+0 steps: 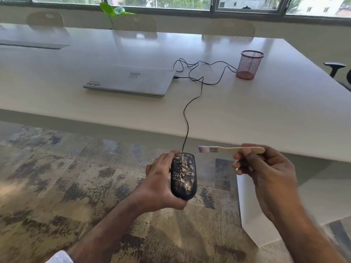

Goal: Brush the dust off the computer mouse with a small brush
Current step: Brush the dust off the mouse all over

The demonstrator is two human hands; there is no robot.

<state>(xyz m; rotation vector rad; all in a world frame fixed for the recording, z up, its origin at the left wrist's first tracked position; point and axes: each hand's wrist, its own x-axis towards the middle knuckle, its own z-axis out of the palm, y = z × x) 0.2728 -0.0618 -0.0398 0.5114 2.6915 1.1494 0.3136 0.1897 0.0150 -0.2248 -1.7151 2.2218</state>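
A black computer mouse (183, 175), speckled with pale dust, is held off the table's front edge above the carpet. My left hand (159, 185) grips it from the left side and underneath. Its black cable (187, 118) runs up over the table to a closed silver laptop (131, 80). My right hand (266, 173) holds a small brush (226, 149) by its wooden handle. The brush lies level, its pale bristles pointing left, just above and to the right of the mouse, not touching it.
A white table (266, 111) fills the middle of the view, with a pink mesh pen cup (249, 64) at its right. Chairs and a green plant (114, 11) stand behind it under the windows. Patterned carpet (66, 177) lies below my hands.
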